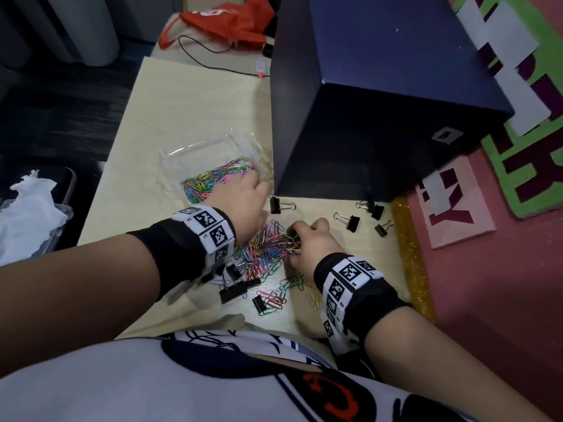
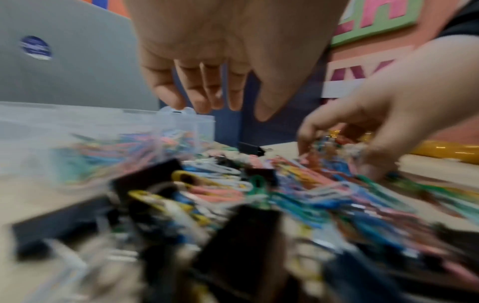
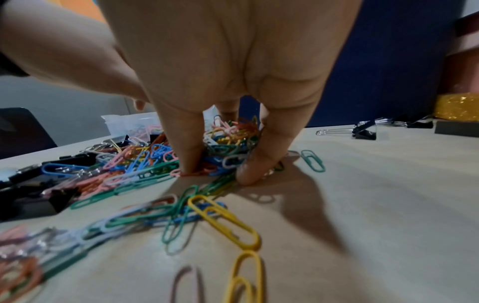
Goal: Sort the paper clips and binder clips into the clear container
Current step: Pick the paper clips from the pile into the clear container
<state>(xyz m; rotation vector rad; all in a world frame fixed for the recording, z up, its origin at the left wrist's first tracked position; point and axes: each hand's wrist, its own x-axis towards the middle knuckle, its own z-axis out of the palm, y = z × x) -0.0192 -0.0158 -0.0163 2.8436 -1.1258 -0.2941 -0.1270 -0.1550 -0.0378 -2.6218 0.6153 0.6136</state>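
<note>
A clear container (image 1: pixel 195 150) on the pale table holds a heap of coloured paper clips (image 1: pixel 213 178). A loose pile of paper clips (image 1: pixel 265 245) lies in front of it, mixed with black binder clips (image 1: pixel 233 292). My left hand (image 1: pixel 243 199) hovers between container and pile; the left wrist view shows its fingers (image 2: pixel 207 96) hanging relaxed and holding nothing. My right hand (image 1: pixel 307 242) digs into the pile, thumb and fingers (image 3: pixel 191 155) closed round a bunch of paper clips (image 3: pixel 230 133). More binder clips (image 1: pixel 352 222) lie apart at the right.
A large navy box (image 1: pixel 380 102) stands right behind the pile and beside the container. A gold glitter strip (image 1: pixel 411 254) borders the table's right edge. An orange bag (image 1: pixel 222 22) and a black cable lie at the far end. A bin with white tissue (image 1: pixel 27 214) sits left.
</note>
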